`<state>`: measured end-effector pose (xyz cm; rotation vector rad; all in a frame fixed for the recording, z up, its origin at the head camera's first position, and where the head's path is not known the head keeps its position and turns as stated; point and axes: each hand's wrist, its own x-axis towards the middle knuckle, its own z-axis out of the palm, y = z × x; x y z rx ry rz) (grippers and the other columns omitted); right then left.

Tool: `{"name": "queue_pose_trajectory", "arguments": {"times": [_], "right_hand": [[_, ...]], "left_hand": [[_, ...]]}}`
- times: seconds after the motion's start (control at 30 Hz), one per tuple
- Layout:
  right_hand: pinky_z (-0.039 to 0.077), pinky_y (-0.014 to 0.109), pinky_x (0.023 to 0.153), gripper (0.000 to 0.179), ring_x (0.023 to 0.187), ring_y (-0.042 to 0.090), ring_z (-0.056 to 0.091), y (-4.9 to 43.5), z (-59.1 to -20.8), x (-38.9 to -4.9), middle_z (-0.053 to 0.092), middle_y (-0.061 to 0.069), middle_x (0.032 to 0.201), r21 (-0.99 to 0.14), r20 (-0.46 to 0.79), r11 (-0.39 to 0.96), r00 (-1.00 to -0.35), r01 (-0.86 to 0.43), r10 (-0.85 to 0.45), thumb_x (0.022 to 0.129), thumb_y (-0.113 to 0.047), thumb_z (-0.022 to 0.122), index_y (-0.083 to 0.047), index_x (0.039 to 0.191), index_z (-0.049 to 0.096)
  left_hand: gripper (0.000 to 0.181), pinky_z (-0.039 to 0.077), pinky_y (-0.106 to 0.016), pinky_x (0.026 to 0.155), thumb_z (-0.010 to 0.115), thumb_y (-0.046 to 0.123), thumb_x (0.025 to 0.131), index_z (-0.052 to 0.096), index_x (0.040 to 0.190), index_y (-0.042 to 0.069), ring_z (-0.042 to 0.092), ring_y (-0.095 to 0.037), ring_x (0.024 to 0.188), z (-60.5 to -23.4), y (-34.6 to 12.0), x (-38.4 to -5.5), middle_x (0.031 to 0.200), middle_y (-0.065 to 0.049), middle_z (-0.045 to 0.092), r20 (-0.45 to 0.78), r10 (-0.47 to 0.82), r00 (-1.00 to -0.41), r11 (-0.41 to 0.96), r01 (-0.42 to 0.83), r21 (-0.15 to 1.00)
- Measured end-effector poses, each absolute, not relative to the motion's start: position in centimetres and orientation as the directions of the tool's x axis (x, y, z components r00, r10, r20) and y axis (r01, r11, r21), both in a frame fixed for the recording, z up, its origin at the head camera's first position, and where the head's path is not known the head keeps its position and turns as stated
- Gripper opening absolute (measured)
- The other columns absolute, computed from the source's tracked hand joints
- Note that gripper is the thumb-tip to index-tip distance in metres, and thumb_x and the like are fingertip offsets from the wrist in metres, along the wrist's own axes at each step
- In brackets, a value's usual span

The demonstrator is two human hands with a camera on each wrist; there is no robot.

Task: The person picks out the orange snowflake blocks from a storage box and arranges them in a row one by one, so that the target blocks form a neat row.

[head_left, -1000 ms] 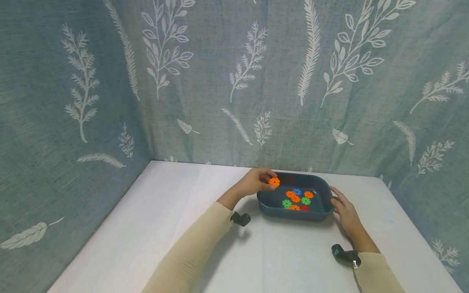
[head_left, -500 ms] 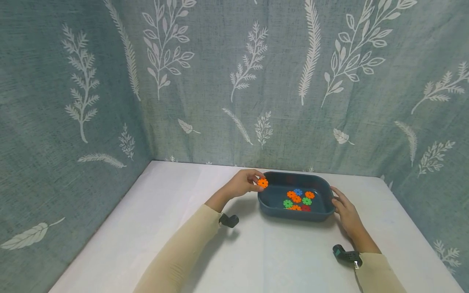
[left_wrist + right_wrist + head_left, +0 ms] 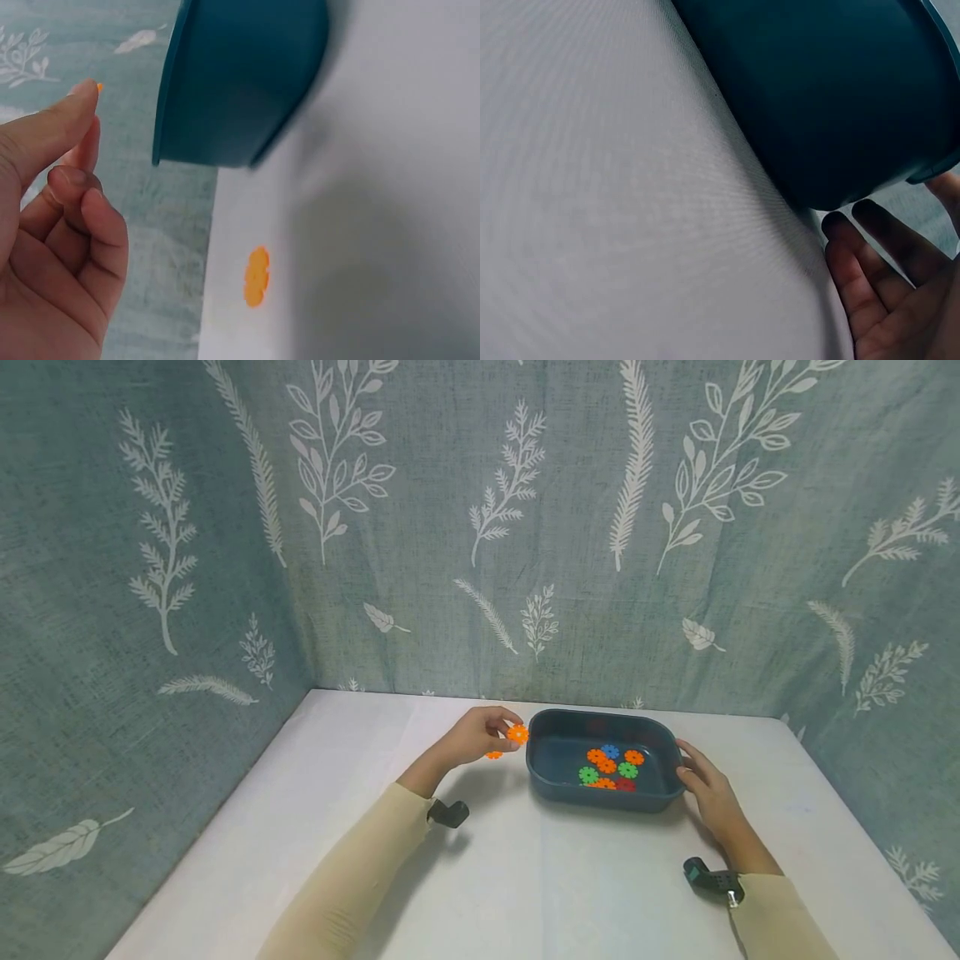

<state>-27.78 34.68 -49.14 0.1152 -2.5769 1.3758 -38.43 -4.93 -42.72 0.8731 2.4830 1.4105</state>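
Observation:
Thumb and fingers of my left hand pinch an orange flower-shaped plastic disc, held just outside the left end of a dark blue-teal tray. Only a sliver of that disc shows past the fingertips in the left wrist view. Below the hand, a second orange disc lies on the table, partly covered by the hand in the head view. At the tray's right end, my right hand touches the rim and outer wall with fairly straight fingers. Inside the tray lie several orange, green, blue and red discs.
A white table carries everything. Patterned green-grey cloth hangs behind the table and along both sides. The tray stands near the table's back edge. Each wrist wears a small black camera.
My left hand has carried the orange disc leftward from above the tray to outside its left end. The disc on the table has come into view. The right hand stays at the tray.

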Motion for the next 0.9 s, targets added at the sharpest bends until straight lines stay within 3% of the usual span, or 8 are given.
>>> {"name": "queue_pose_trajectory", "arguments": {"times": [0.13, 0.7, 0.9], "right_hand": [[0.035, 0.062, 0.099, 0.059, 0.135, 0.05, 0.029, 34.6, -49.0, -27.9, 0.028, 0.028, 0.151, -0.817, 0.2, 0.56, -0.978, -0.136, 0.053, 0.105, -0.042, 0.032, -0.011, 0.155, 0.025], [0.035, 0.063, 0.098, 0.06, 0.134, 0.05, 0.03, 34.7, -49.1, -28.4, 0.027, 0.027, 0.153, -0.816, 0.199, 0.561, -0.979, -0.137, 0.05, 0.105, -0.043, 0.032, -0.011, 0.155, 0.025], [0.036, 0.063, 0.097, 0.059, 0.133, 0.051, 0.032, 34.8, -49.3, -28.9, 0.029, 0.027, 0.151, -0.816, 0.211, 0.559, -0.976, -0.149, 0.046, 0.105, -0.043, 0.034, -0.01, 0.154, 0.026]], "left_hand": [[0.036, 0.052, -0.034, 0.067, 0.08, 0.011, 0.081, 0.067, 0.115, 0.015, 0.065, -0.02, 0.075, -43.0, -6.0, -38.5, 0.089, -0.004, 0.066, 0.148, 0.546, -0.825, 0.381, 0.402, 0.833], [0.034, 0.049, -0.032, 0.061, 0.079, 0.009, 0.081, 0.069, 0.112, 0.016, 0.058, -0.02, 0.073, -44.4, -9.8, -39.6, 0.09, -0.003, 0.066, 0.135, 0.453, -0.881, 0.421, 0.345, 0.839], [0.033, 0.046, -0.03, 0.064, 0.079, 0.005, 0.08, 0.07, 0.111, 0.012, 0.057, -0.019, 0.076, -45.5, -11.0, -40.1, 0.088, -0.004, 0.065, 0.08, 0.438, -0.895, 0.473, 0.305, 0.826]]}}
